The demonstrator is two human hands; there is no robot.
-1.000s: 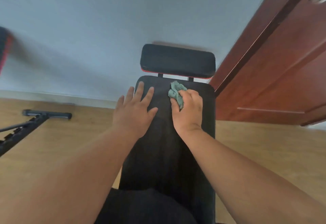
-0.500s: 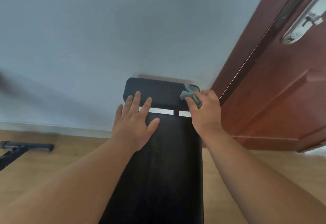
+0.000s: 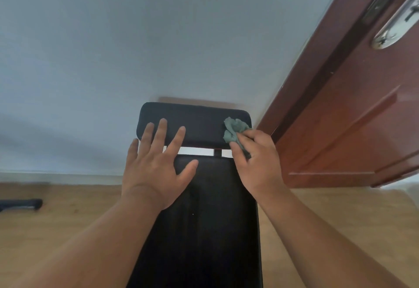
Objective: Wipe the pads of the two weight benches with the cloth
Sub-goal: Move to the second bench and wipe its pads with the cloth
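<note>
A black weight bench runs away from me, with a long back pad [image 3: 210,219] and a smaller head pad [image 3: 197,122] beyond a narrow gap. My right hand [image 3: 256,158] grips a crumpled green cloth [image 3: 234,130] and holds it against the right end of the head pad. My left hand [image 3: 156,165] lies flat with spread fingers across the gap, its fingertips on the head pad and its thumb on the back pad. Only this one bench's pads are in view.
A pale wall [image 3: 158,38] stands right behind the bench. A reddish-brown wooden door [image 3: 351,117] with a metal handle plate [image 3: 394,27] is close on the right. A black bar [image 3: 20,203] of other equipment lies on the wooden floor [image 3: 68,215] at far left.
My right hand carried the cloth from the top of the back pad up onto the right end of the head pad. My left hand slid forward until its fingertips reached the head pad.
</note>
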